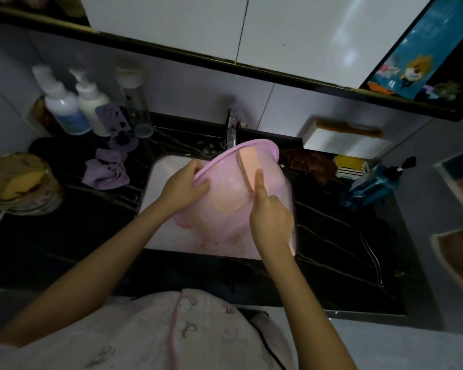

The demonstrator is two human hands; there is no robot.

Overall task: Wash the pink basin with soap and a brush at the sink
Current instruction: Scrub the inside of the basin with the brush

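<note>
The pink basin (225, 193) is tilted on its side over the white sink (161, 172), its mouth turned toward me. My left hand (183, 184) grips its left rim, thumb inside. A pale wooden-backed brush (247, 166) lies against the basin's inner wall near the upper rim. My right hand (271, 217) holds the brush handle, with the forefinger stretched along its back. The faucet (231, 129) stands just behind the basin. I see no water running.
Black marble counter (332, 236) surrounds the sink. Left: white bottles (64, 105), a purple cloth (106, 170), a round tin (22, 182). Right: a brown rag (309, 164), yellow soap (349, 162) on a rack, a blue pump bottle (372, 185), a white shelf (342, 141).
</note>
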